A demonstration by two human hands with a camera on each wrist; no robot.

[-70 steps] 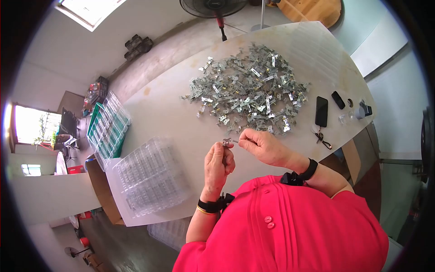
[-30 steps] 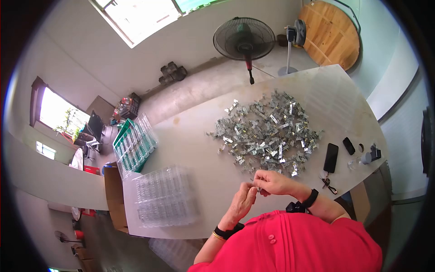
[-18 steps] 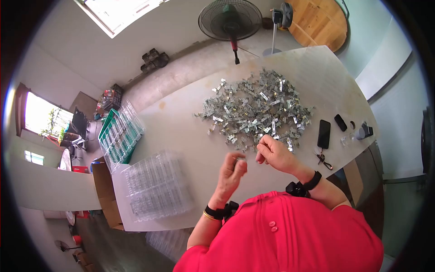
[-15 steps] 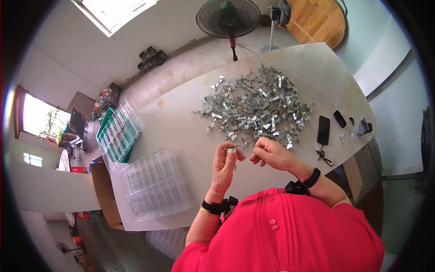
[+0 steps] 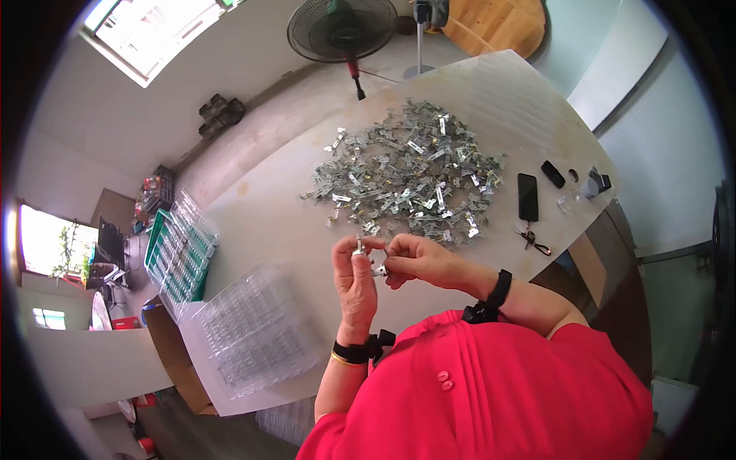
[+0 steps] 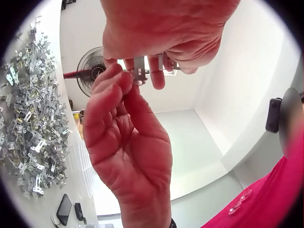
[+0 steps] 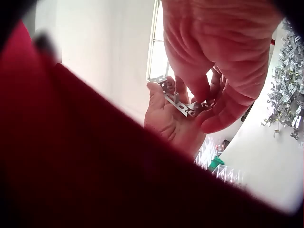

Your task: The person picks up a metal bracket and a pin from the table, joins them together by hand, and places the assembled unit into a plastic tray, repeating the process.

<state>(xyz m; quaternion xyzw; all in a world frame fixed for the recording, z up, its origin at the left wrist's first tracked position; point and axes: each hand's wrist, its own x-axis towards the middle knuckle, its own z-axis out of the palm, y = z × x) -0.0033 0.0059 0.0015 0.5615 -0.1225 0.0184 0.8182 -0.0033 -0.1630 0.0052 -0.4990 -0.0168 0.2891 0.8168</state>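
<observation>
My left hand (image 5: 355, 290) holds a small metal bracket (image 7: 179, 103) upright between thumb and fingers, in front of my body. In the right wrist view the bracket is a narrow, bent silver strip with cut-outs, lying across the left fingers. My right hand (image 5: 423, 261) pinches at its near end with thumb and forefinger. In the left wrist view part of the bracket (image 6: 139, 71) shows between the two hands, and the right fingertips meet at its lower end. Just beyond the hands lies a wide pile of similar metal brackets (image 5: 418, 172) on the pale table (image 5: 264, 211).
Clear plastic trays (image 5: 261, 330) are stacked at the table's left, with a green tray (image 5: 180, 253) behind them. A phone (image 5: 527, 197), keys (image 5: 536, 241) and a small black case (image 5: 553, 174) lie at the right. A fan (image 5: 343, 31) stands beyond the table.
The hands were together a second ago, then parted. Now the right hand has come back to the left and pinches at the bracket. The head view has shifted.
</observation>
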